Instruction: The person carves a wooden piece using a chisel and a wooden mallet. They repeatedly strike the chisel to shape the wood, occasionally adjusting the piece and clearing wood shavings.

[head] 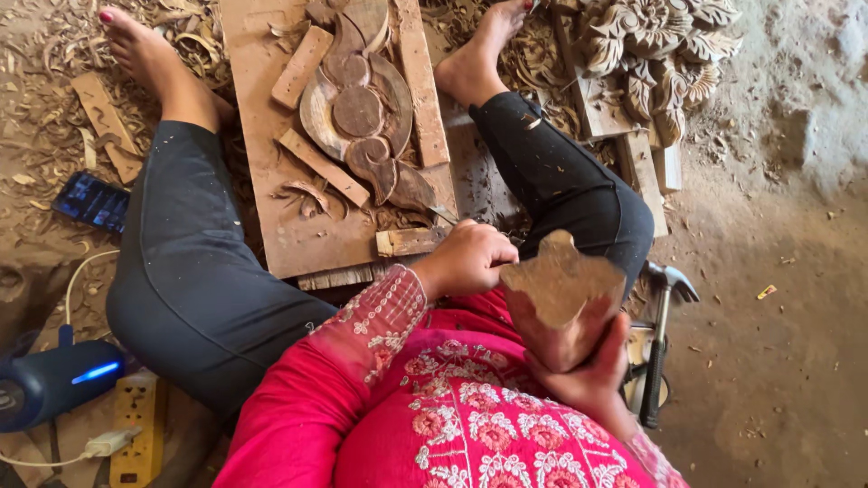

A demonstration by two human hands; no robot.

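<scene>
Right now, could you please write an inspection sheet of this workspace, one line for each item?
Surface: wooden board on dirt floor, between the person's legs.
Job's things: wooden mallet; half-carved ornament on the board.
Clutter: wood shavings, hammer, phone.
Grippers: left hand curled, touching the mallet's head, a chisel seemingly in it; right hand grips the mallet's handle.
Cables: white cable, yellow power strip.
Surroundings: finished floral carving, blue speaker.

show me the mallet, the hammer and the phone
mallet [562,287], head view, on its worn top face
hammer [669,280], head view, on its metal head
phone [92,201], head view, on its screen
</scene>
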